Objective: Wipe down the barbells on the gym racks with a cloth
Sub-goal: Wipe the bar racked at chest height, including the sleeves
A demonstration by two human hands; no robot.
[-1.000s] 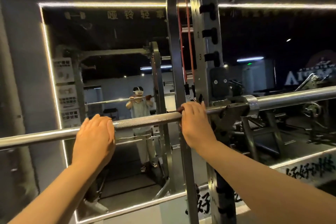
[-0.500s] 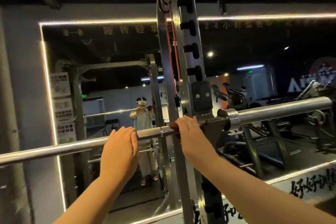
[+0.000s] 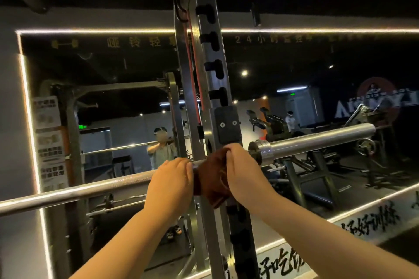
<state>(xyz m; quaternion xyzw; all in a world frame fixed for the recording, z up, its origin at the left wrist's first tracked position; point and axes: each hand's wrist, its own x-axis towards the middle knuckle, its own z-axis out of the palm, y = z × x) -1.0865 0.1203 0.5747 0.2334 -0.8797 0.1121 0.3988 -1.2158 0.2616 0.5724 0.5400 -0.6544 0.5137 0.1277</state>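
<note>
Mid-wipe: the cloth is clenched round the barbell by the right grip at the rack upright, and the barbell is grasped by the left grip just left of it. The sleeve beyond the upright probably gets wiped next.

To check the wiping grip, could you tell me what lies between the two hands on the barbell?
In the head view, the brown cloth fills the short gap between the left hand and right hand, draped over the barbell.

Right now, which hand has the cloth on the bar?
The right hand grips the brown cloth on the barbell; the left hand grips bare steel beside it.
</note>
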